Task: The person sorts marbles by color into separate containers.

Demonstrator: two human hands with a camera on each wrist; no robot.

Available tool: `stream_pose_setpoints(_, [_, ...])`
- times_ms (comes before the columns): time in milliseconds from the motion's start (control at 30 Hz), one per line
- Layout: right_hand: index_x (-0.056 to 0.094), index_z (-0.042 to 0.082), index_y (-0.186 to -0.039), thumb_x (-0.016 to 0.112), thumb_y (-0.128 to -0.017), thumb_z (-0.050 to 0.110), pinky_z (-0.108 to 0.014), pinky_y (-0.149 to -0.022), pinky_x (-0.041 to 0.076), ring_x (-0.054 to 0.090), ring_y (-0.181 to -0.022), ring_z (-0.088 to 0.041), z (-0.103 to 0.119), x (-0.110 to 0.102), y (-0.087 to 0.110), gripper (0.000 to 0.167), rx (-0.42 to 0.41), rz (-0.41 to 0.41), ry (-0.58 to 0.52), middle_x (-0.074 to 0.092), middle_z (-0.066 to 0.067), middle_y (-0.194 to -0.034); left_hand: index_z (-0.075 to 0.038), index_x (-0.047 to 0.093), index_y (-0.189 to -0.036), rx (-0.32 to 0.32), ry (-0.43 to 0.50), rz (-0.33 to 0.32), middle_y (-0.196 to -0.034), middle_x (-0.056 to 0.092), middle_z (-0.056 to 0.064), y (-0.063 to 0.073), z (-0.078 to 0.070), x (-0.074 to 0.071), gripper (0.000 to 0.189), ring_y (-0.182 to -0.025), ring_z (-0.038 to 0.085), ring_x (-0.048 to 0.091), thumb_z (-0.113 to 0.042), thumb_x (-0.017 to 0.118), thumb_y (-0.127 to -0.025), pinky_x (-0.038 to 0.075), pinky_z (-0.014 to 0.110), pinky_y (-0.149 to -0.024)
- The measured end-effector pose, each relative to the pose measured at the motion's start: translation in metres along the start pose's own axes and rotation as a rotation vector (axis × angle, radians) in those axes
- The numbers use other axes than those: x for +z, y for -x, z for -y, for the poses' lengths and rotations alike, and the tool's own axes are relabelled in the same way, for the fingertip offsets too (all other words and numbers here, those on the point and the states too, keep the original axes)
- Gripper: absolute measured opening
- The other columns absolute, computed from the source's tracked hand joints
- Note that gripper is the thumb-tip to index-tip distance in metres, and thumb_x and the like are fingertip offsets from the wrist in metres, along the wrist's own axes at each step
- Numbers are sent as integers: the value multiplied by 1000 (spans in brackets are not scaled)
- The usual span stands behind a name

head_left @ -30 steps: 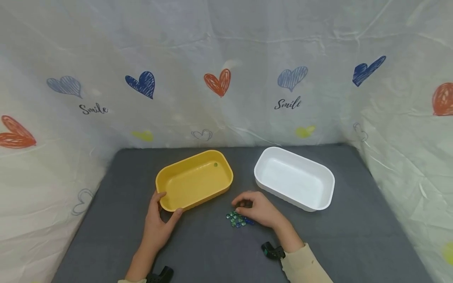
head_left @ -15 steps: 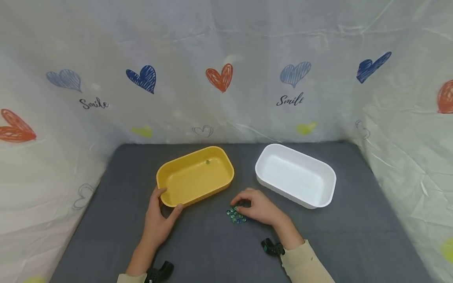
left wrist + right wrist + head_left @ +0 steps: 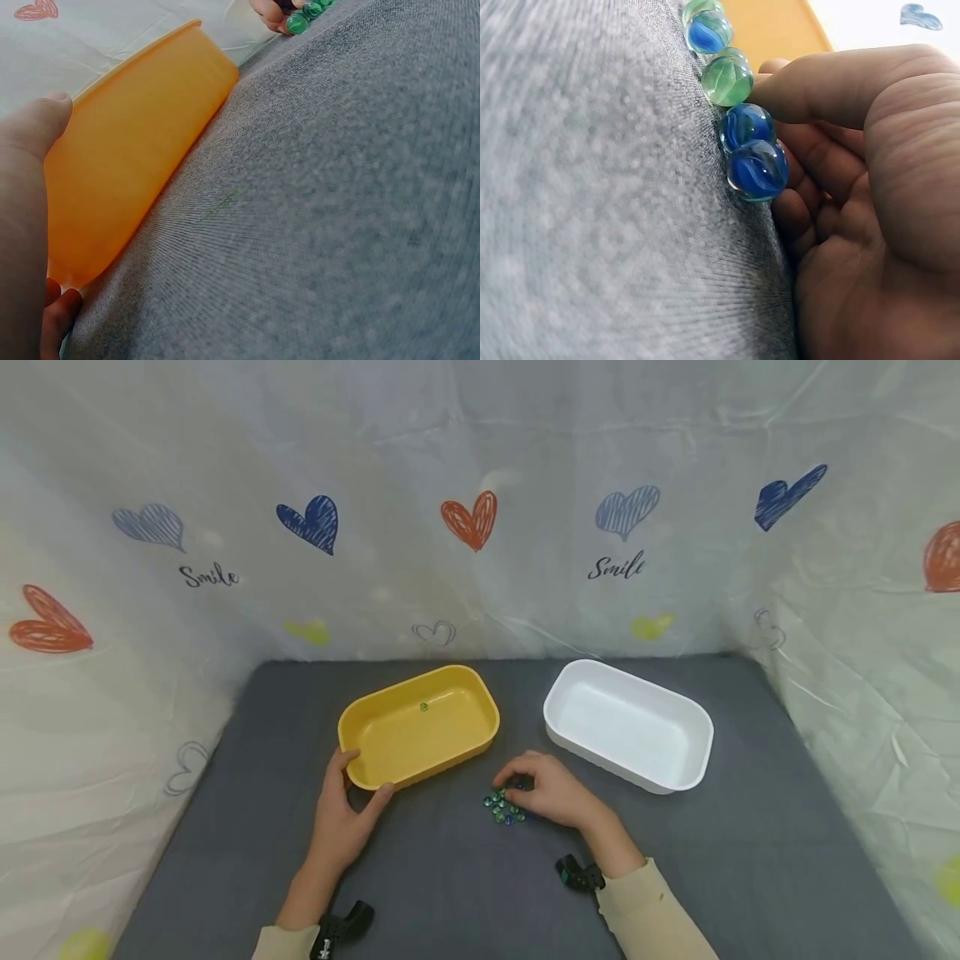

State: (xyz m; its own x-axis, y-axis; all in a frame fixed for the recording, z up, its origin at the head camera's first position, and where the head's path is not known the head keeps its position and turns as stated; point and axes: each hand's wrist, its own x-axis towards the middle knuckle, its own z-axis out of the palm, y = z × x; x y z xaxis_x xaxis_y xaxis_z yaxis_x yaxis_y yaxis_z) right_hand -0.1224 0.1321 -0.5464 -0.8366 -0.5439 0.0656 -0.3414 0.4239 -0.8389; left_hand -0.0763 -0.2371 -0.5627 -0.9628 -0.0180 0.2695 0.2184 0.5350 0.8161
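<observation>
My left hand point(image 3: 341, 822) holds the near left corner of a yellow plastic tray point(image 3: 420, 770), thumb at the front rim and fingers round the end. The left wrist view shows the thumb point(image 3: 45, 124) against that tray's wall. A lone green marble point(image 3: 423, 707) lies in the tray. To the right, my right hand point(image 3: 555, 792) is at a small pile of green and blue glass marbles point(image 3: 499, 810). Its thumb and forefinger close in a pinch on a marble, mostly hidden by the fingertips. Blue swirled marbles point(image 3: 756, 169) sit beside the curled fingers in the right wrist view.
A white plastic tray point(image 3: 630, 722) stands at the back right, angled, with nothing seen inside. A grey cloth point(image 3: 465, 893) covers the table. Behind it hangs a pale sheet point(image 3: 540, 443) printed with hearts.
The lone green marble has rolled leftward along the yellow tray's far side. Both hands stay about where they were, and the head view has shifted slightly.
</observation>
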Motion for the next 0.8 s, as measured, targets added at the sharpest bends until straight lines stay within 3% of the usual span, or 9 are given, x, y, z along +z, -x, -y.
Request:
stream_pose_setpoints(233, [84, 20, -115, 80, -98, 8, -37, -92, 54, 64, -103, -13, 1, 1, 1, 21, 22, -3, -12, 72, 10, -109, -4, 36, -162, -16, -4, 3, -180, 19, 15, 1, -1, 0, 82, -154, 38, 42, -22, 85, -99, 30, 13, -114])
stream_pose_setpoints(333, [83, 21, -115, 80, -97, 8, -37, -92, 54, 64, -104, -13, 1, 1, 1, 22, 23, -6, -14, 72, 10, -109, -4, 36, -162, -15, -11, 3, -180, 18, 17, 1, -1, 0, 81, -155, 39, 41, -22, 84, -100, 36, 31, -120])
stream_pose_setpoints(467, [83, 21, -114, 80, -97, 8, -36, -92, 54, 64, -104, -13, 0, 1, 1, 22, 21, -11, -18, 72, 11, -110, -6, 37, -162, -11, -17, 4, -180, 18, 18, 0, -1, 1, 79, -157, 41, 38, -22, 83, -100, 39, 53, -117])
stream_pose_setpoints(800, [83, 20, -114, 80, -97, 10, -36, -91, 55, 66, -102, -14, 3, 0, 1, 19, 35, -25, -65, 73, 10, -108, -6, 36, -162, -30, -15, 13, -180, 17, 15, 1, -2, -1, 81, -158, 38, 37, -25, 84, -100, 38, 54, -120])
